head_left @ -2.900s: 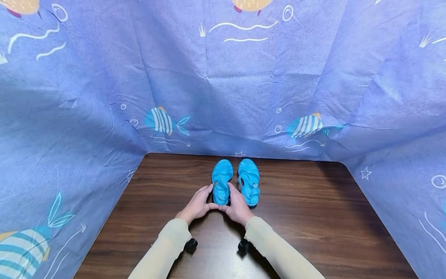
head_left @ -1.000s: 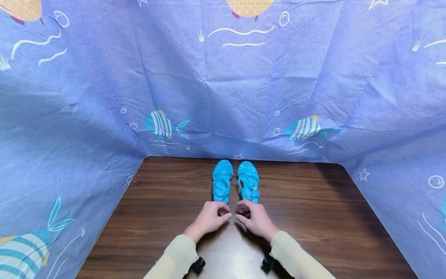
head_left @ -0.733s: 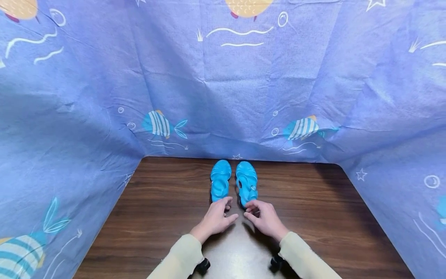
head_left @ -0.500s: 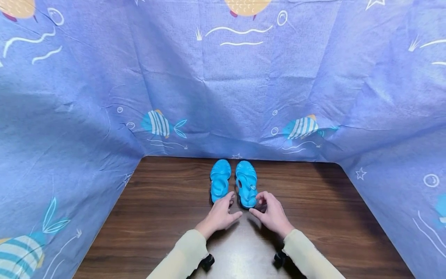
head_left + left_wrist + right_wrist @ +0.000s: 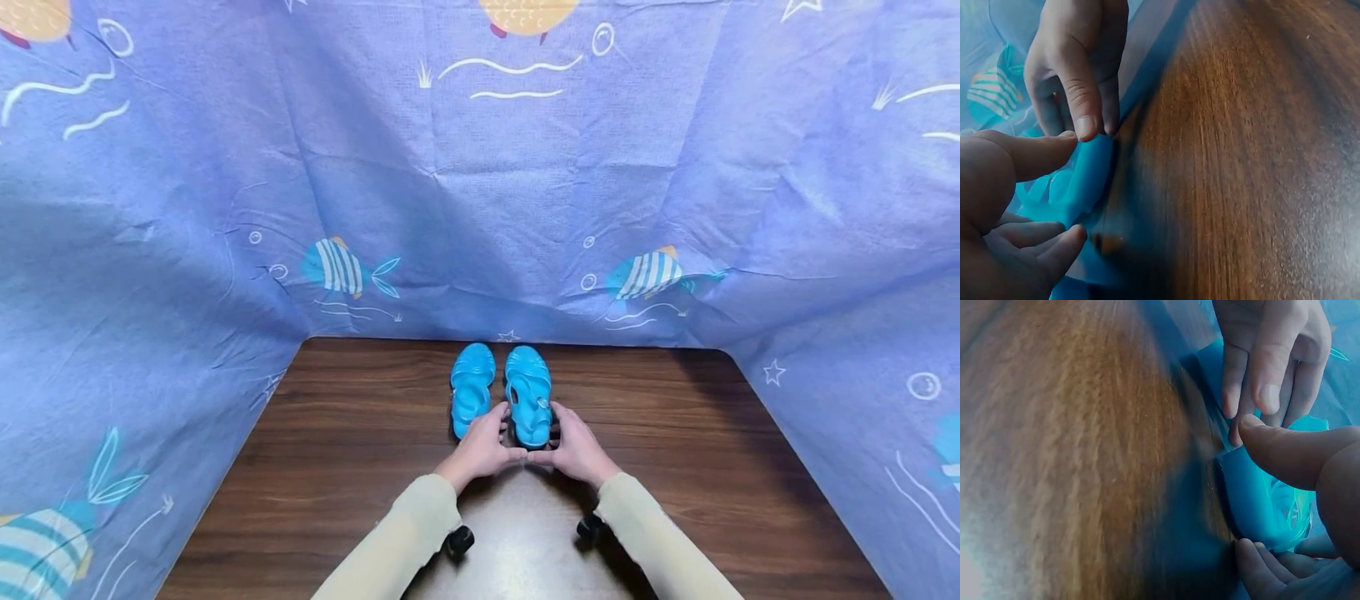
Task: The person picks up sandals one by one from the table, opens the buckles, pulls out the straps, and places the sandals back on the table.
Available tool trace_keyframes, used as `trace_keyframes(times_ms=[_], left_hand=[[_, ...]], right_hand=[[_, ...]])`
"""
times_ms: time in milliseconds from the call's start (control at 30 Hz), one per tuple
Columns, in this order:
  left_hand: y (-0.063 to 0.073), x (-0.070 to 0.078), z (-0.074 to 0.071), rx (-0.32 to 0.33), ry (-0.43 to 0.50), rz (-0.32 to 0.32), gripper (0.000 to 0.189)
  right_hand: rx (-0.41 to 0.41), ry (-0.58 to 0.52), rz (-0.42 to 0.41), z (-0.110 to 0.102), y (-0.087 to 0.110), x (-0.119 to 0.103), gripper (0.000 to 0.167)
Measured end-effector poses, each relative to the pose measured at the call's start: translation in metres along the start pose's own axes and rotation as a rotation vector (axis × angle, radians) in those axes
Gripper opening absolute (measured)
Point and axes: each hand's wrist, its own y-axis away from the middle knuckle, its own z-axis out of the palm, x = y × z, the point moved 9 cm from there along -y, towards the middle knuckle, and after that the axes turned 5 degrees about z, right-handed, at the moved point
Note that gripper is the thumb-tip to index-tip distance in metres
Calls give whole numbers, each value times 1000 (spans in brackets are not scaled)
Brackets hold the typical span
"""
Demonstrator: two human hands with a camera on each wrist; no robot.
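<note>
Two light blue sandals stand side by side at the table's far edge, toes toward the cloth. Around the heel of the right-hand sandal (image 5: 528, 371) both hands close in. My left hand (image 5: 482, 443) has its fingers along the inner side and its thumb behind the heel. On the outer side, my right hand (image 5: 579, 446) mirrors it, the thumb tips nearly meeting. In the left wrist view the heel (image 5: 1092, 172) sits between thumbs and fingers; the right wrist view shows the same heel (image 5: 1249, 494). The left-hand sandal (image 5: 473, 367) has its heel partly hidden by my left hand.
The dark brown wooden table (image 5: 360, 433) has rounded far corners. A blue fish-print cloth (image 5: 495, 217) hangs behind it and along both sides. Black wrist devices (image 5: 459, 542) show under the light sleeves.
Both hands were round the left-hand sandal's heel, then drew back toward the front. They moved right, spread apart, and came in around the right-hand sandal's heel.
</note>
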Motion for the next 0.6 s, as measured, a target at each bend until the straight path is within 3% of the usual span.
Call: trace_keyframes(times_ms=[333,600], left_hand=[[-8,-5,3,18,124,-9,85],[-14,-2,7,34,148,-7,82]], right_hand=[[-11,-33,13,3,-3,1,101],[23,-97,-10,0,-4,5,96]])
